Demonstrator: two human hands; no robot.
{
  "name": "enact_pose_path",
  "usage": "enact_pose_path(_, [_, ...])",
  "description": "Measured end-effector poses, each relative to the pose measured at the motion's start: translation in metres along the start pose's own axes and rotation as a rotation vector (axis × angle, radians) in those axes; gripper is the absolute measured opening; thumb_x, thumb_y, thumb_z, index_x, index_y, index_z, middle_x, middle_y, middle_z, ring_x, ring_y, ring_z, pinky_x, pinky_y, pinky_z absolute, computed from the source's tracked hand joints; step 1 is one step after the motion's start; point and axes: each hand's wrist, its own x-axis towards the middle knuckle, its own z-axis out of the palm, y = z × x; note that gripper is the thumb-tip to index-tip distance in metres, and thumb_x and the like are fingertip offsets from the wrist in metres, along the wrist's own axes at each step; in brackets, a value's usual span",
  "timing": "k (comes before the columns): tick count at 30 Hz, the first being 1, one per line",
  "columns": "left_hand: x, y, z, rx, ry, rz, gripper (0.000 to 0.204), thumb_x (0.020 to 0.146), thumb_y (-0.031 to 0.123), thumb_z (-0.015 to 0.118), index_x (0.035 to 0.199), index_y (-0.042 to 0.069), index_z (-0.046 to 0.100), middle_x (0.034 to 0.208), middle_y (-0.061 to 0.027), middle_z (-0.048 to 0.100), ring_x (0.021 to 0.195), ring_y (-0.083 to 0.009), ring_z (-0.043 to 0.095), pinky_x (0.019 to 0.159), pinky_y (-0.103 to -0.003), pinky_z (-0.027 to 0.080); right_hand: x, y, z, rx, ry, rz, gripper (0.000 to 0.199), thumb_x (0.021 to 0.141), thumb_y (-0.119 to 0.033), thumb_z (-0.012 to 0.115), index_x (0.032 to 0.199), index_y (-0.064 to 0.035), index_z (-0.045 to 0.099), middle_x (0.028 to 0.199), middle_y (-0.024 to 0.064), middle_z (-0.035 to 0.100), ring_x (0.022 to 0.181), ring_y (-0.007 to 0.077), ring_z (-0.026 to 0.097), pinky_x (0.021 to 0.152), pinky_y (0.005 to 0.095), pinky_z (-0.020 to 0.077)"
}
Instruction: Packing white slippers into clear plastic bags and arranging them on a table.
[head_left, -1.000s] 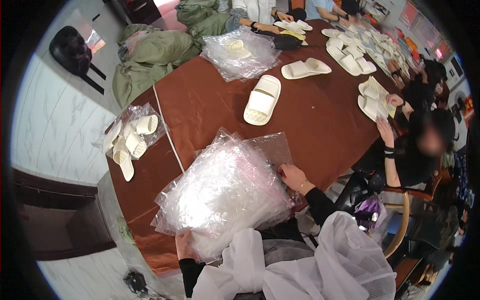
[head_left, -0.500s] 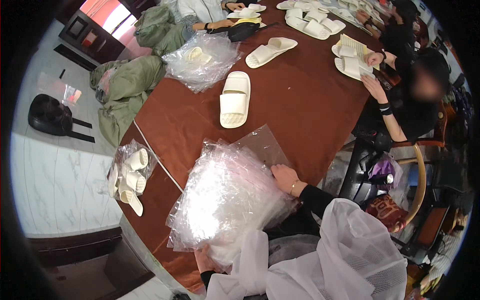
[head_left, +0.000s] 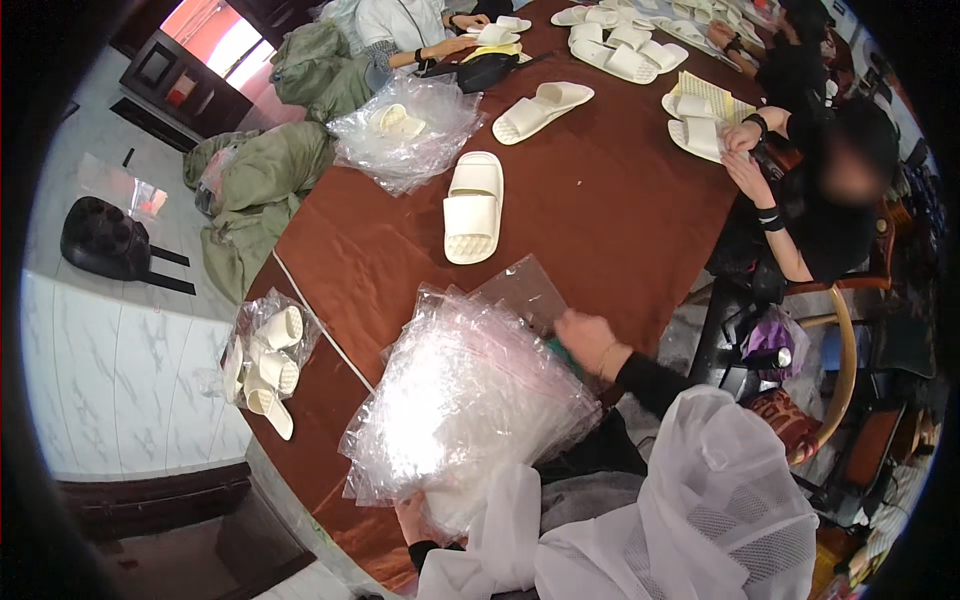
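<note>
A thick stack of clear plastic bags [head_left: 470, 400], pinkish along one band and shining with glare, lies across the near part of the brown-covered table. At its lower left edge is my left hand [head_left: 412, 520], closed on the bags, its fingers partly hidden. My right hand [head_left: 592, 342] is at the stack's upper right edge with curled fingers, beside a bag that sticks out. Something small and green shows under that hand; whether the fingers hold it is hard to see. Just beyond the stack lies a white slipper pair [head_left: 473, 208], one slipper overlapping the other.
Bagged slippers [head_left: 272, 365] lie at the table's left edge. Farther off are another bag pile [head_left: 405, 130] and a slipper pair [head_left: 543, 112]. A co-worker's hands [head_left: 742, 150] handle slippers at the right; others work at the far end. Green sacks [head_left: 265, 165] stand at left.
My right hand has lifted from lying on the bags, moved slightly up and right, and curled its fingers. Green now shows beneath it. My left hand stays at the stack's edge.
</note>
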Motion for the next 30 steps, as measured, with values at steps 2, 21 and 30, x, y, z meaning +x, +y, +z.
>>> enact_pose_path(2, [-0.003, -0.004, -0.006, -0.082, 0.045, -0.068, 0.027, 0.084, 0.001, 0.063, 0.11, 0.0, 0.058, 0.098, -0.0077, 0.062, 0.085, -0.0203, 0.06, 0.079, -0.034, 0.05, 0.027, 0.039, -0.015, -0.08, 0.074, 0.058, 0.012, 0.081, -0.01, 0.056, 0.092, -0.0063, 0.056, 0.087, 0.0124, 0.057, 0.07, 0.0279, 0.066, 0.055, 0.0382, 0.054])
enact_pose_path(21, [-0.026, 0.026, 0.028, -0.263, 0.065, -0.024, 0.042, 0.078, -0.005, 0.061, 0.119, 0.0, 0.054, 0.106, -0.0093, 0.061, 0.092, -0.0234, 0.06, 0.084, -0.036, 0.049, 0.01, 0.084, 0.007, 0.877, 0.196, 0.539, 0.016, 0.086, -0.016, 0.062, 0.093, -0.0059, 0.051, 0.084, 0.0152, 0.067, 0.081, 0.0327, 0.067, 0.067, 0.0417, 0.0516])
enact_pose_path(30, [-0.005, 0.009, 0.018, -0.284, -0.009, 0.059, 0.045, 0.079, -0.007, 0.059, 0.123, 0.002, 0.054, 0.106, -0.0078, 0.062, 0.091, -0.0204, 0.061, 0.081, -0.033, 0.05, -0.003, 0.134, -0.02, 0.909, 0.393, 0.76, 0.018, 0.084, -0.013, 0.064, 0.097, -0.0019, 0.058, 0.082, 0.0138, 0.068, 0.07, 0.0172, 0.068, 0.059, 0.0321, 0.0515])
